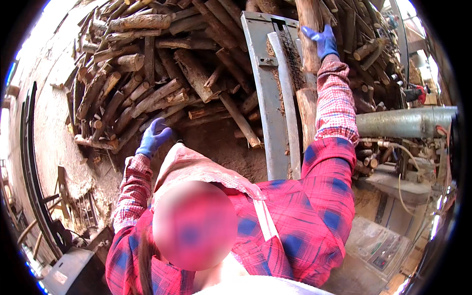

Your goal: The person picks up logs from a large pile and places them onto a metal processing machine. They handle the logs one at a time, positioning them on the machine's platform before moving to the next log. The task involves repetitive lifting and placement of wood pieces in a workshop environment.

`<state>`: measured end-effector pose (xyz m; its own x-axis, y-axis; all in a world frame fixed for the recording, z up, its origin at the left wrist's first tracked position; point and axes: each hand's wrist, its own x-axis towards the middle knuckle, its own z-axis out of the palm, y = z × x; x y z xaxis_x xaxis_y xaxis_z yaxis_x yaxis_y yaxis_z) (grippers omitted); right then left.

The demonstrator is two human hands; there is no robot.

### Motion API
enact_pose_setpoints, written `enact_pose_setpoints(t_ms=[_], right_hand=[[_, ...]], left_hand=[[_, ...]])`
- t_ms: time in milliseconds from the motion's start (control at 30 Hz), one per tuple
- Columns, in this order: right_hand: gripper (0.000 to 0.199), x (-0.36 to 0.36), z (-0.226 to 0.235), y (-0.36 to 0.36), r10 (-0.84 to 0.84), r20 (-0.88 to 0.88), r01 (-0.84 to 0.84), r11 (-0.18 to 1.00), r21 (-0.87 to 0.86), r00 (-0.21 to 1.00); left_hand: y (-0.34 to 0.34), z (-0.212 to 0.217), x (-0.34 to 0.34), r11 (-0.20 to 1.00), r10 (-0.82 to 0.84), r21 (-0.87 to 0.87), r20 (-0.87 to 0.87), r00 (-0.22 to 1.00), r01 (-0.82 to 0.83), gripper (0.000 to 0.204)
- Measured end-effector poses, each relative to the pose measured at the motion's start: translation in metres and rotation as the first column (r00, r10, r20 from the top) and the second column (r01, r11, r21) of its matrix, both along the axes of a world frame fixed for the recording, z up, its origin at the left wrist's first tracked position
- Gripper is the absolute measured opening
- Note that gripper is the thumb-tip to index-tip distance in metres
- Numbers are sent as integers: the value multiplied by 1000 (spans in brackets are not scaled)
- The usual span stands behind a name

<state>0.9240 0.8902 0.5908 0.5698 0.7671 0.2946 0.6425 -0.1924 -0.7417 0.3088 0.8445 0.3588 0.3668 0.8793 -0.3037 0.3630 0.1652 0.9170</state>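
Two blue-gloved hands, right hand (322, 42) grip around one upright log (309, 73), left hand (153, 137) grip wide, empty.

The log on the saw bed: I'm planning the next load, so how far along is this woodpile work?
Done: nothing cut shows in this view. In hand: the right hand, blue-gloved, rests on an upright log lying along the grey metal saw bed. The left hand reaches toward the log pile, open and holding nothing. Left: the pile is large, so most of the wood looks unhandled.
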Motion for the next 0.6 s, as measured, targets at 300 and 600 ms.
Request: enact_pose_setpoints(t_ms=[300,600], right_hand=[[85,19,-120,-56,19,-102,-42,974,-224,995],[93,8,-87,-76,42,396,235,746,-624,917]], left_hand=[[-18,-61,-77,951,279,-99,-128,952,-293,60],[63,-48,-24,955,-77,-297,-211,974,11,56]])
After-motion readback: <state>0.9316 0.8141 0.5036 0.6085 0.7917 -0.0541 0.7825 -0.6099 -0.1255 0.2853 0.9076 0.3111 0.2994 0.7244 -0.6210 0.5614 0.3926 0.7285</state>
